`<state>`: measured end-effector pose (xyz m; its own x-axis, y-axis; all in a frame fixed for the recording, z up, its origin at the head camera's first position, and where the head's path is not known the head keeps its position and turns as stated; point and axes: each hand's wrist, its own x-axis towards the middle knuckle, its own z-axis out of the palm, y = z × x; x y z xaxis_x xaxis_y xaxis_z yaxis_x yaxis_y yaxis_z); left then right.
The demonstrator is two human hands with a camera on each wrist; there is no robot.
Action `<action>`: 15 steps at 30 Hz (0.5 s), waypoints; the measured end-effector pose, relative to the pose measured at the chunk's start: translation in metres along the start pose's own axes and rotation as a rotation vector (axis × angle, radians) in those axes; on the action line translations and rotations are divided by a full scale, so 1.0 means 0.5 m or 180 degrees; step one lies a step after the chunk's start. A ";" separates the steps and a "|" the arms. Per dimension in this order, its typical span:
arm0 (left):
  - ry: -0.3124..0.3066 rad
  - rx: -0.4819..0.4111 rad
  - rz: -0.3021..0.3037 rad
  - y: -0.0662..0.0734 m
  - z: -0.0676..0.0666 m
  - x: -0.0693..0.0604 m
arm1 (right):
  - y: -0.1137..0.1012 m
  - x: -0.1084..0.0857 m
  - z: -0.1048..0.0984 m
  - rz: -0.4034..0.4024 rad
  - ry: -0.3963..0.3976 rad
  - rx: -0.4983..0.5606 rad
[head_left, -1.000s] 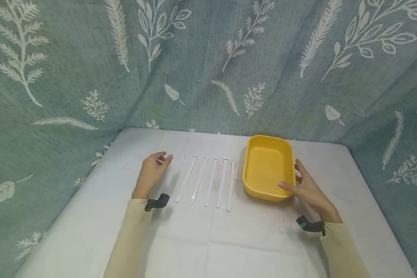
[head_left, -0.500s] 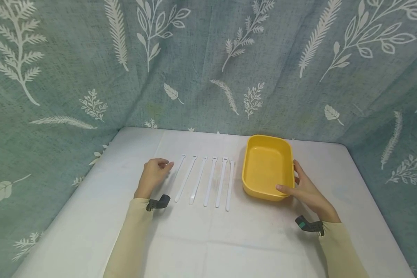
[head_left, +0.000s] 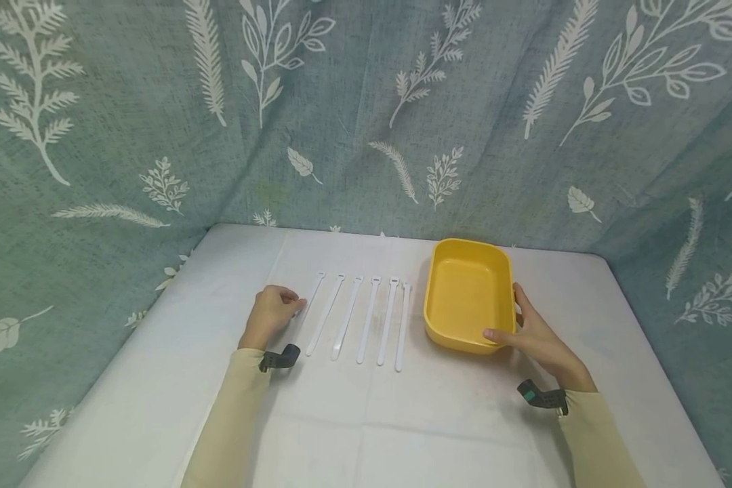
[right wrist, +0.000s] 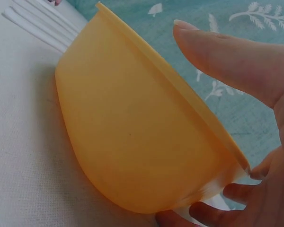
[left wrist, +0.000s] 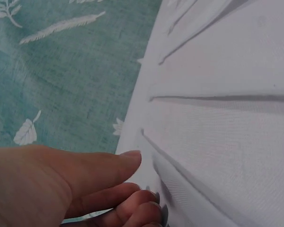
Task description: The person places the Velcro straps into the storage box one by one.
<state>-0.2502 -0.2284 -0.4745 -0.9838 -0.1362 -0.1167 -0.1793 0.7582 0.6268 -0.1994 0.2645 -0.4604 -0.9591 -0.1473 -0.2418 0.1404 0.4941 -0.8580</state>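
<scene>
Several thin white cable ties (head_left: 344, 329) with slotted heads lie side by side on the white-covered table (head_left: 439, 420). At the leftmost cable tie (head_left: 316, 286) is my left hand (head_left: 271, 313), its fingers bent. The left wrist view shows the thumb (left wrist: 118, 165) apart from the fingers (left wrist: 137, 203), with no clear pinch on that tie. To the right stands a yellow tub (head_left: 466, 298), nothing visible inside. My right hand (head_left: 543, 339) holds its near right side, thumb above the rim and fingers against the outer wall (right wrist: 132, 127).
A green curtain (head_left: 354, 135) with white leaf prints hangs behind the table and along both sides. Each wrist carries a small black camera (head_left: 280, 357). In the right wrist view, ends of the white ties show beyond the tub.
My left hand has come down and slightly toward me, to the leftmost tie, with its thumb lower. The right hand stays at the tub, which has shifted barely to the left.
</scene>
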 end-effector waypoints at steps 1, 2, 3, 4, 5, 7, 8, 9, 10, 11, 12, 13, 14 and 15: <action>-0.0018 0.0004 -0.0014 -0.001 0.001 0.000 | 0.001 0.000 0.000 0.0003 -0.0001 -0.0004; -0.0035 0.0004 -0.0027 -0.002 0.003 0.000 | 0.002 -0.001 0.000 0.0006 -0.0005 -0.0008; -0.0051 0.0005 -0.0041 -0.003 0.004 0.000 | 0.003 -0.002 0.000 0.0008 -0.0013 -0.0004; -0.0060 0.0010 -0.0054 -0.003 0.006 0.000 | 0.003 -0.003 0.000 0.0012 -0.0022 -0.0005; -0.0065 0.0016 -0.0062 -0.004 0.007 0.000 | 0.004 -0.004 0.000 0.0009 -0.0033 -0.0002; -0.0067 0.0036 -0.0070 -0.004 0.009 -0.002 | 0.005 -0.005 -0.001 0.0011 -0.0049 -0.0012; -0.0067 0.0048 -0.0070 -0.004 0.009 -0.002 | 0.005 -0.005 -0.001 0.0007 -0.0056 -0.0013; -0.0067 0.0059 -0.0068 -0.003 0.010 -0.002 | 0.006 -0.006 -0.002 0.0006 -0.0061 -0.0014; -0.0062 0.0071 -0.0062 -0.003 0.010 -0.002 | 0.006 -0.005 -0.002 0.0004 -0.0063 -0.0021; -0.0057 0.0072 -0.0053 -0.002 0.010 -0.002 | 0.006 -0.005 -0.002 0.0002 -0.0064 -0.0024; -0.0055 0.0077 -0.0044 -0.001 0.010 -0.002 | 0.006 -0.005 -0.002 0.0002 -0.0063 -0.0028; -0.0052 0.0081 -0.0034 0.000 0.011 -0.002 | 0.006 -0.005 -0.002 -0.0001 -0.0064 -0.0027; -0.0045 0.0083 -0.0014 0.002 0.011 -0.002 | 0.005 -0.005 -0.002 -0.0004 -0.0064 -0.0020; -0.0035 0.0085 0.0007 0.003 0.011 -0.002 | 0.005 -0.004 -0.002 -0.0003 -0.0063 -0.0015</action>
<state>-0.2496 -0.2236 -0.4776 -0.9840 -0.1278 -0.1238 -0.1769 0.7753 0.6063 -0.1973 0.2672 -0.4615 -0.9542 -0.1647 -0.2499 0.1383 0.4979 -0.8561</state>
